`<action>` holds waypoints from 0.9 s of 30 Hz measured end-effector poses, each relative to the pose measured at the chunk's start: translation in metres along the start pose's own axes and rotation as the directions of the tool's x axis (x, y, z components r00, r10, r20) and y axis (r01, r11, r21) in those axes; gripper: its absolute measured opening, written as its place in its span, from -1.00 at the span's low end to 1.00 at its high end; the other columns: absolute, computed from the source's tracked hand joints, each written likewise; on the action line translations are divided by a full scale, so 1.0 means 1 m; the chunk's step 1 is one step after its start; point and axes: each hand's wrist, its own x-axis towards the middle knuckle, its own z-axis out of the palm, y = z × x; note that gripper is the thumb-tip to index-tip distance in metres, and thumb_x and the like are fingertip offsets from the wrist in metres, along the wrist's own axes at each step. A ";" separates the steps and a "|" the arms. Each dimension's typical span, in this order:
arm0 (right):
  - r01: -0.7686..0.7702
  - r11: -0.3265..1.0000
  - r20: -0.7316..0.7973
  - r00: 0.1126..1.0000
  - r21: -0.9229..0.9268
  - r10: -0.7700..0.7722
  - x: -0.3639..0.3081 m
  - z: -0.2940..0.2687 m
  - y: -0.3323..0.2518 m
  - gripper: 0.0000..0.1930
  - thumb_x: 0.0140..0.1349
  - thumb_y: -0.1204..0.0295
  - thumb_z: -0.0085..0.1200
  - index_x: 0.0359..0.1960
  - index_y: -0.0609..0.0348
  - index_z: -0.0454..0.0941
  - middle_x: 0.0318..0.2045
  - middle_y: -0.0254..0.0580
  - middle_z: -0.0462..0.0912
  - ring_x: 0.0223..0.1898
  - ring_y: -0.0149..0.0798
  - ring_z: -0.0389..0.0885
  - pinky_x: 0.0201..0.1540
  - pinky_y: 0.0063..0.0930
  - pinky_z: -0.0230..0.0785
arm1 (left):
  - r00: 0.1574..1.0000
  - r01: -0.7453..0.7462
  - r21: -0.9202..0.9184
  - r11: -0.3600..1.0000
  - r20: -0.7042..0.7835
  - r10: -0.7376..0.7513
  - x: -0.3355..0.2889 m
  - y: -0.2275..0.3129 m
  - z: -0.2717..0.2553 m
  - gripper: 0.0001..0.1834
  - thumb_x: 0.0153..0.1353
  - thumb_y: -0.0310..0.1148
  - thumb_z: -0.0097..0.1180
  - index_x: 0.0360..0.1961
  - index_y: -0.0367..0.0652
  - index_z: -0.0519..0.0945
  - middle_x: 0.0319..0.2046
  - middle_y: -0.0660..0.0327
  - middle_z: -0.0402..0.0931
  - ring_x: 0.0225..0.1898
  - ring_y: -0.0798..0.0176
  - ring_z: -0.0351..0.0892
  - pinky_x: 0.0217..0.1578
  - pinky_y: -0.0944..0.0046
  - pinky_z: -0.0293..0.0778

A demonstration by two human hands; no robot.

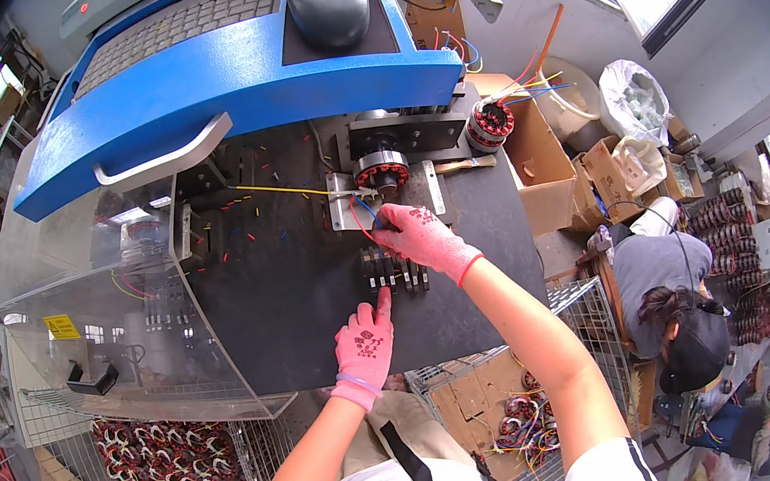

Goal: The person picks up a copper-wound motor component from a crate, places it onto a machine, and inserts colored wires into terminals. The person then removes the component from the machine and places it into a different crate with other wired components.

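Wire leads at risk of snagging while both hands work the clip row

Right hand (419, 235), pink-gloved, pinches thin red and blue leads (362, 216) running from the stator (382, 173) clamped in the fixture at the back of the dark tabletop (284, 295). Left hand (366, 343) is loosely curled, index finger out, pressing at the row of black clips (394, 271), holding nothing. Likely risks: pulling the leads too hard could strain them at the stator; a lead could land in the wrong clip; the left fingertip could get nipped as a clip closes. Loose wire offcuts (235, 233) could get under the clips.
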 end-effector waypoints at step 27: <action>-0.217 0.707 0.200 0.974 0.673 0.109 -0.003 0.013 -0.003 -0.64 0.32 0.13 -0.08 -0.21 0.18 0.57 -0.56 -0.39 0.52 -0.52 -0.54 0.45 -0.48 -0.59 0.27 | 0.884 -0.214 -0.877 -0.431 0.014 -0.468 0.135 -0.058 -0.099 -0.64 0.29 -0.10 0.04 -0.09 -0.16 0.48 -0.39 0.32 0.51 -0.43 0.44 0.51 -0.47 0.48 0.40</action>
